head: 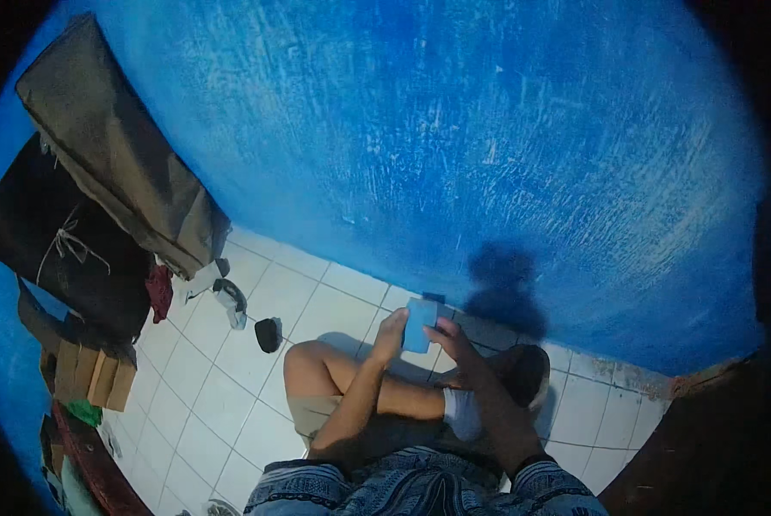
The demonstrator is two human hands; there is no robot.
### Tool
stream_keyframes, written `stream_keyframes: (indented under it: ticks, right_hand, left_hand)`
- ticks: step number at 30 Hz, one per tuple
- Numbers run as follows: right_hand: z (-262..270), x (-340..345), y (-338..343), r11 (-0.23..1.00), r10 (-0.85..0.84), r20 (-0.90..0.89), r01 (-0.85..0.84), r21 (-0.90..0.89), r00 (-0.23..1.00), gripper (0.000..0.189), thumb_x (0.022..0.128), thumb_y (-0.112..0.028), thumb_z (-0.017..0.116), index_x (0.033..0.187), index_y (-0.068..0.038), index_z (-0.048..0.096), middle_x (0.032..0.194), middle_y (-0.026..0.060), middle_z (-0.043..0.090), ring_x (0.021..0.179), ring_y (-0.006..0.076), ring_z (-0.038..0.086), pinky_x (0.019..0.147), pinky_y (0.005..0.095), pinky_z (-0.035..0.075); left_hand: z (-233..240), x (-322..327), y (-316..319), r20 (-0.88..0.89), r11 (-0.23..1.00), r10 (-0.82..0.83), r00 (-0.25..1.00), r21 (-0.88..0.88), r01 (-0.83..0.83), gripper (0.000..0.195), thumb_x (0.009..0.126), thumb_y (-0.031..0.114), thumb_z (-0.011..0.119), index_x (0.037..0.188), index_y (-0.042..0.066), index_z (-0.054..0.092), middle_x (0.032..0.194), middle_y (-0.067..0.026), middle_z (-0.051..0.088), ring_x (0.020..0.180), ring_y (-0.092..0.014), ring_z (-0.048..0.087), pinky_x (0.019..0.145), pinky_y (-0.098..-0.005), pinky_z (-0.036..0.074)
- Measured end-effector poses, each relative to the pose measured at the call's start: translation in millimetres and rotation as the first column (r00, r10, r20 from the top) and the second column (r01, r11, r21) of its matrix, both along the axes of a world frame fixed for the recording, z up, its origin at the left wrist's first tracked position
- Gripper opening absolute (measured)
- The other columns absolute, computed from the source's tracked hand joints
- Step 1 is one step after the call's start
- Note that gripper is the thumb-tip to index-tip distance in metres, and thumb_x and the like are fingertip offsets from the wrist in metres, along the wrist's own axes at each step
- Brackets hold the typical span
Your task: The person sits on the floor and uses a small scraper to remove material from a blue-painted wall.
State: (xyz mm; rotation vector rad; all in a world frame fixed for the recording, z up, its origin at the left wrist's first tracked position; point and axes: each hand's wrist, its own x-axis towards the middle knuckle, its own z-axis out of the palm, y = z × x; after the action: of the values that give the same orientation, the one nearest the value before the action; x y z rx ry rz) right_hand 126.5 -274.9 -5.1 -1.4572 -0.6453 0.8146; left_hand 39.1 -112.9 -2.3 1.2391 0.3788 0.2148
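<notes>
A light-blue rectangular object (420,326), perhaps a small box or a pad, is held up between both hands above the tiled floor. My left hand (392,335) grips its left edge, with the thumb near the upper corner. On the opposite side, the fingers of my right hand (448,337) touch its right edge. Beneath are my crossed legs, with a white sock (463,413) on one foot. A small dark thing (433,298) shows just behind the top of the blue object, by the foot of the wall; what it is cannot be told.
A blue painted wall (424,161) rises in front. On the white tiled floor (230,400), to the left, lie a black object (269,335) and a grey-white item (230,303). Farther left are a tall brown covered thing (121,148), black cloth (69,238) and cardboard (92,374).
</notes>
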Motion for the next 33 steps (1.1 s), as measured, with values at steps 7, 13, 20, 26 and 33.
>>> stream_keyframes:
  ticks: [7,13,20,26,33]
  right_hand:
    - [40.3,-15.2,-0.5,0.971,-0.229,-0.227,0.239,0.016,0.947,0.037,0.092,-0.03,0.058,0.117,-0.003,0.056,0.104,0.0055,0.06,0.097,0.0164,0.056,0.086,0.0337,0.043]
    - [61.9,8.3,-14.4,0.872,-0.442,0.519,0.486,0.058,0.732,0.029,0.092,-0.023,0.059,0.108,0.001,0.06,0.11,0.0161,0.058,0.103,0.0229,0.054,0.087,0.0356,0.044]
    - [280.9,48.5,-43.4,0.679,-0.535,0.784,0.391,0.621,-0.315,0.037,0.085,-0.007,0.048,0.118,-0.001,0.062,0.128,0.019,0.054,0.12,0.035,0.049,0.102,0.0457,0.035]
    - [366.1,89.5,-35.8,0.633,-0.431,0.633,0.285,0.72,-0.643,0.042,0.083,0.0,0.044,0.122,0.001,0.059,0.135,0.0169,0.051,0.128,0.0338,0.045,0.108,0.048,0.03]
    - [240.0,100.6,-20.1,0.898,0.167,0.819,0.428,0.103,-0.548,0.043,0.086,-0.009,0.047,0.128,-0.004,0.054,0.134,0.0107,0.053,0.129,0.0274,0.045,0.109,0.0467,0.029]
  left_hand:
    - [0.5,-6.6,-7.8,-0.057,0.996,-0.031,0.998,0.077,0.035,0.035,0.095,0.034,0.055,0.102,0.0,0.063,0.087,-0.0041,0.063,0.073,-0.011,0.058,0.066,-0.0247,0.047]
    - [-5.4,-6.4,6.2,0.013,0.96,0.101,0.995,-0.263,-0.094,0.037,0.097,0.03,0.05,0.11,-0.004,0.059,0.099,-0.0135,0.066,0.084,-0.02,0.065,0.074,-0.028,0.051]
    - [-15.8,-8.5,16.9,0.151,0.936,0.135,0.979,-0.344,-0.076,0.033,0.095,0.017,0.046,0.118,-0.003,0.058,0.101,-0.0099,0.066,0.085,-0.018,0.062,0.078,-0.0278,0.05]
    - [-23.8,6.8,22.0,0.036,0.829,0.134,0.99,-0.551,-0.092,0.037,0.096,0.019,0.044,0.123,-0.005,0.053,0.077,-0.0025,0.058,0.076,-0.01,0.056,0.077,-0.0257,0.05]
    - [-68.2,15.7,33.6,-0.102,0.841,0.103,0.989,-0.522,-0.141,0.032,0.094,0.022,0.045,0.117,0.002,0.058,0.087,-0.0065,0.061,0.075,-0.014,0.057,0.075,-0.0313,0.048]
